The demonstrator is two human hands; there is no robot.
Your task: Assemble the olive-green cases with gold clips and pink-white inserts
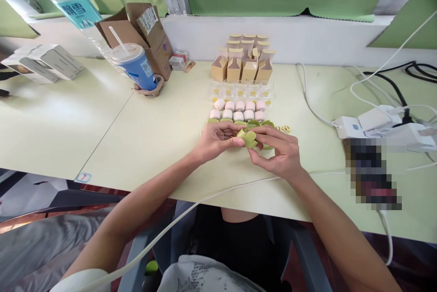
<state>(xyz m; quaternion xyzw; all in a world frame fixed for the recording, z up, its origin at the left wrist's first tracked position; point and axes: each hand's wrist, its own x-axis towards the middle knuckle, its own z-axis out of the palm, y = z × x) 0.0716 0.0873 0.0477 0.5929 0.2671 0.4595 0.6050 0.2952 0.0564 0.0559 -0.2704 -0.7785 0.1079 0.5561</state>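
Note:
Both hands meet over the table around a small green petal-shaped piece (pixel 250 138). My left hand (pixel 218 141) pinches its left side between thumb and fingers. On the other side, the fingers of my right hand (pixel 278 150) are closed about its right edge. More green pieces (pixel 267 123) lie just beyond and partly under the hands, some of them hidden. Behind them stand two rows of pale pink rounded pieces (pixel 239 106). Clear plastic trays with yellow spots (pixel 241 89) come after those. Small yellow rings (pixel 285 129) lie right of the right hand.
Open little cardboard boxes (pixel 249 70) stand at the back. To the left are a blue cup (pixel 138 71), a large bottle (pixel 77 10) and a brown carton (pixel 157 42). Power strips (pixel 353 127) and a blurred-out object (pixel 372 171) lie right. A white cable (pixel 235 187) crosses the front.

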